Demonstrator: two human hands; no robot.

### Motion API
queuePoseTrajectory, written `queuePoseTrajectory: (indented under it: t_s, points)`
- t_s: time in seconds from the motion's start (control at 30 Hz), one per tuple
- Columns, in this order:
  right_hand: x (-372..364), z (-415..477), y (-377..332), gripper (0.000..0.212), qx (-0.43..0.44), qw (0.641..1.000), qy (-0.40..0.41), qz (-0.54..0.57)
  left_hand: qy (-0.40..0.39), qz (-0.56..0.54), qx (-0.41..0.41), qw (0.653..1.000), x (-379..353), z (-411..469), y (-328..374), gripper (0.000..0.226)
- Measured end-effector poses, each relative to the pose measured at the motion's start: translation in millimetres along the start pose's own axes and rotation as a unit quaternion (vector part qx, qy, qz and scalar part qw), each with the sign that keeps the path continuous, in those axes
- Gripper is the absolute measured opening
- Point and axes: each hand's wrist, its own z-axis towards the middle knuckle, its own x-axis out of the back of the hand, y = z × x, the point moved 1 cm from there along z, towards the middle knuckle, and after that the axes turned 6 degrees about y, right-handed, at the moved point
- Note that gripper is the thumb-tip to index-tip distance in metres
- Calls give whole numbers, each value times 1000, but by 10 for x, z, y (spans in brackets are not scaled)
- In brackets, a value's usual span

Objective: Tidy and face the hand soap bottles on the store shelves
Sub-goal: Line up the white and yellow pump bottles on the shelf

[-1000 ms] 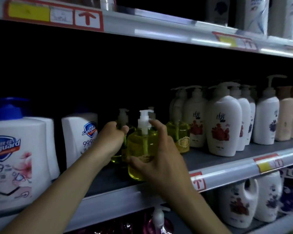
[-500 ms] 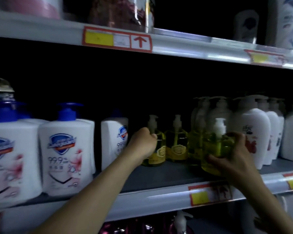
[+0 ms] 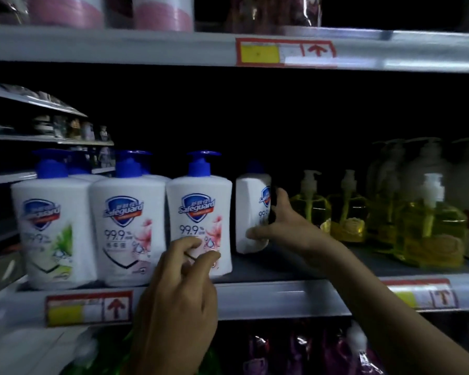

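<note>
Three white Safeguard pump bottles with blue caps stand at the shelf front, labels forward: a green-label one [image 3: 53,234] and two pink-label ones [image 3: 126,234] [image 3: 201,212]. A fourth white Safeguard bottle [image 3: 251,212] stands further back, turned sideways. My right hand [image 3: 279,226] grips its right side. My left hand [image 3: 179,288] is in front of the third bottle's lower label, fingers loosely curled and apart, holding nothing. Yellow clear pump bottles [image 3: 309,207] [image 3: 348,220] [image 3: 431,231] stand to the right.
The grey shelf edge [image 3: 268,299] carries red and yellow price tags [image 3: 88,307]. An upper shelf [image 3: 146,47] hangs close overhead. Blurred white bottles stand behind the yellow ones at far right. Purple and green pouches fill the shelf below.
The view has swung left. My right hand left the yellow bottle, now standing on the shelf, and took hold of the sideways white bottle. My left hand moved down to the front row.
</note>
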Motion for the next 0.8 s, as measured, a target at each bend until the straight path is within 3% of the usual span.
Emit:
queuePoseTrajectory:
  t_s: [0.07,0.2,0.33,0.57,0.6,0.67,0.73,0.77,0.8]
  points:
    - [-14,95,1,78,-36,999,28,15,6,-8,-6,1000,62,-46,-93,24]
    - [-71,155,27,65,-81,995,43,38,-45,3,-38,998,130,-72,-201,29]
    - [-96,173,8,60,-76,997,-11,-21,-88,31,-73,993,147,-48,-222,37]
    - [-29,2,27,64,-79,997,10,-12,-68,12,-81,994,240,-120,-236,34]
    - [-16,-51,-4,62,-60,997,37,-32,-67,5,-87,994,250,-149,-229,33]
    - [-12,-290,-117,62,40,973,137,-181,-68,-18,-117,991,269,-300,-190,27]
    - [-129,-851,-171,42,184,880,286,-332,-87,-40,-170,981,271,-628,-155,21]
    - [-260,-1206,-173,31,250,847,323,-340,-107,-46,-197,973,248,-853,-170,18]
    - [-416,-1563,-128,21,300,844,319,-309,-139,-48,-215,966,221,-1105,-203,17]
